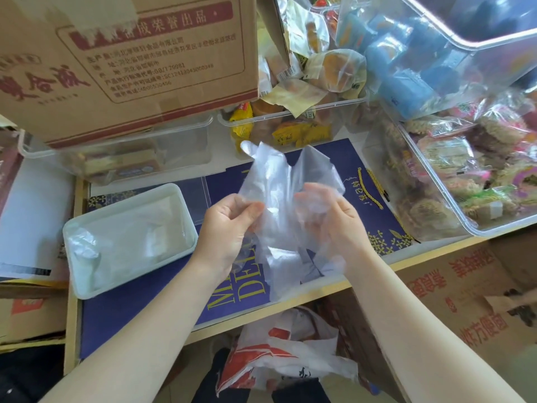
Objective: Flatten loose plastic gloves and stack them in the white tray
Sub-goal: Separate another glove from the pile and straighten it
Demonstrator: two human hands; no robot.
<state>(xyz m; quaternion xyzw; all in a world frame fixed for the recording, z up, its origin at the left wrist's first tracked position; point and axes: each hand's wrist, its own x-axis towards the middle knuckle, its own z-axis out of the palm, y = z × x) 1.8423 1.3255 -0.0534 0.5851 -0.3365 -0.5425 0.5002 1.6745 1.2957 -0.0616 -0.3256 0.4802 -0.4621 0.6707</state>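
A crumpled clear plastic glove (276, 181) hangs in the air over the blue surface, held between both hands. My left hand (229, 225) pinches its left edge with thumb and fingers. My right hand (331, 216) grips the right part, its fingers showing through the film. More loose clear gloves (287, 269) lie under the hands near the shelf's front edge. The white tray (87, 289) sits to the left, with flattened clear gloves (128, 239) lying inside it.
A large cardboard box (125, 62) stands on clear bins at the back left. Clear bins of wrapped snacks (453, 181) crowd the back and right. A blue gift box (374, 228) covers the shelf. A red-and-white plastic bag (284, 356) hangs below the front edge.
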